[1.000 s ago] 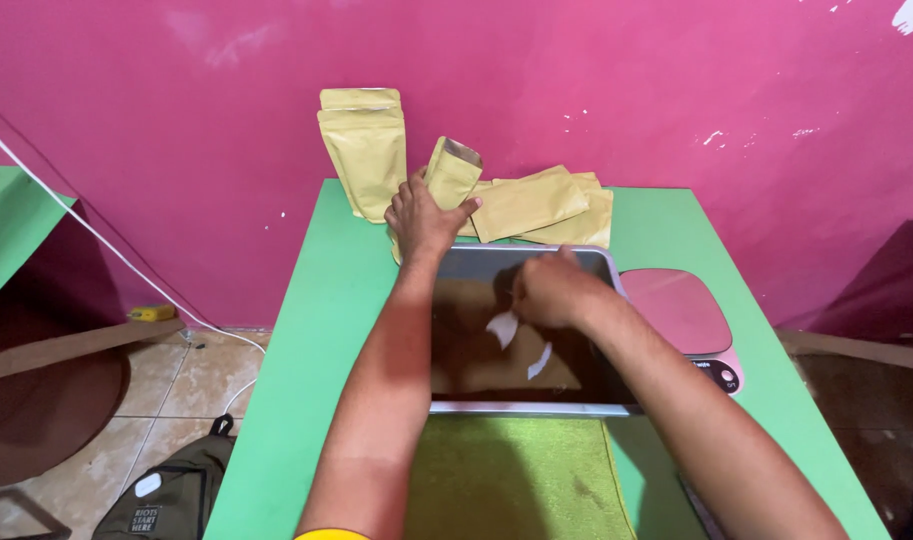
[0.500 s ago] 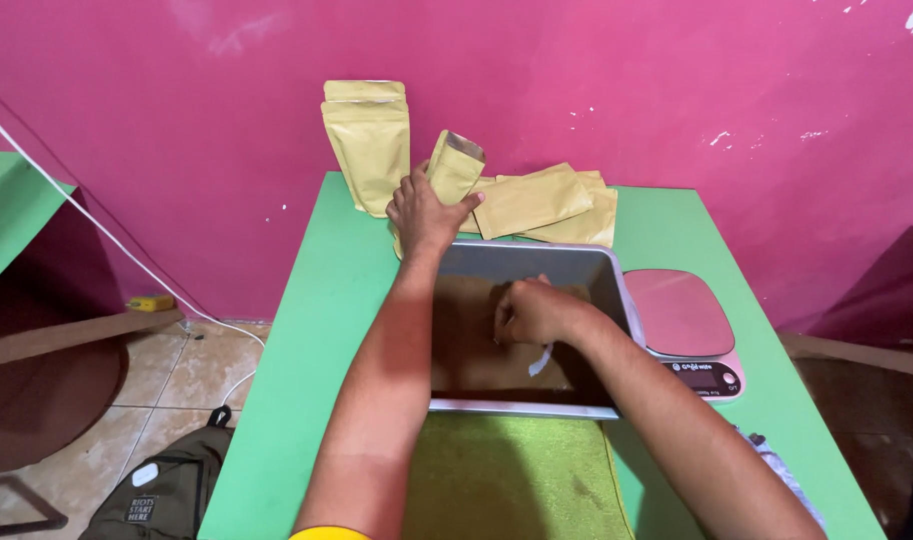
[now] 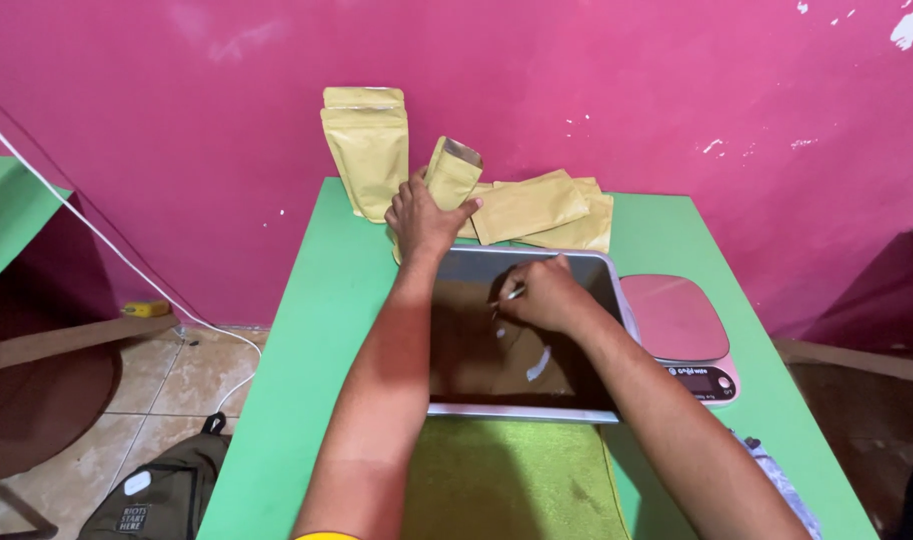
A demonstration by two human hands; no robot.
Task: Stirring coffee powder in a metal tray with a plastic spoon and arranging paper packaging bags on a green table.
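My left hand [image 3: 422,215] grips an open tan paper pouch [image 3: 452,172], held upright just behind the far edge of a metal tray [image 3: 616,300]. The tray holds dark brown powder [image 3: 476,350]. My right hand [image 3: 538,293] hovers over the powder inside the tray and is closed around a thin metal spoon handle [image 3: 514,293]; the spoon's bowl is hidden by the hand. Two filled tan pouches [image 3: 366,150] stand against the pink wall. Several flat tan pouches [image 3: 546,208] lie stacked behind the tray.
A pink digital kitchen scale [image 3: 676,325] sits to the right of the tray on the green table [image 3: 296,340]. A green cloth [image 3: 506,480] lies at the near edge. On the floor at left are a dark backpack [image 3: 156,490] and a white cable [image 3: 96,240].
My right hand has moved up and toward the far side of the tray, lifting off the powder. My left hand keeps its hold on the pouch in the same spot.
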